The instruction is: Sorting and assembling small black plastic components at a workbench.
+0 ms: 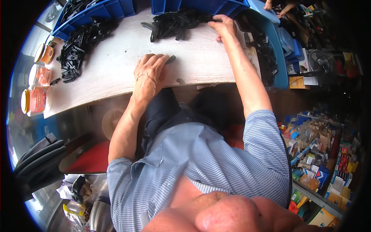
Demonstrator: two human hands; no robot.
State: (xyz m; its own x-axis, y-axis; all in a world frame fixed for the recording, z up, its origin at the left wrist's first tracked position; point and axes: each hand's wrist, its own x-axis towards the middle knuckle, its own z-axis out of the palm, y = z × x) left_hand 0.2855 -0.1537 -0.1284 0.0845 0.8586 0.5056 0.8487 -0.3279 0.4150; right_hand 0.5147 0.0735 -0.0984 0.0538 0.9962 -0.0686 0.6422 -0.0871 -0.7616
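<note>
My left hand (pixel 150 74) is over the middle of the pale tabletop, fingers curled down and together. A small black plastic part (pixel 171 59) sticks out at its fingertips; the rest of that part is hidden beneath the hand. Farther off and to the right, my right hand (pixel 225 28) reaches to the right end of a heap of black plastic parts (pixel 174 24). Its fingers are apart, the foremost fingertips beside the heap, and nothing shows between them and the thumb.
Another heap of black parts (pixel 77 48) lies at the left. Blue bins (pixel 119 8) line the far edge, and a blue tub (pixel 281 69) with black pieces stands right. Three lidded jars (pixel 38 99) stand along the left edge. Another person's hands (pixel 284 9) show at the far right.
</note>
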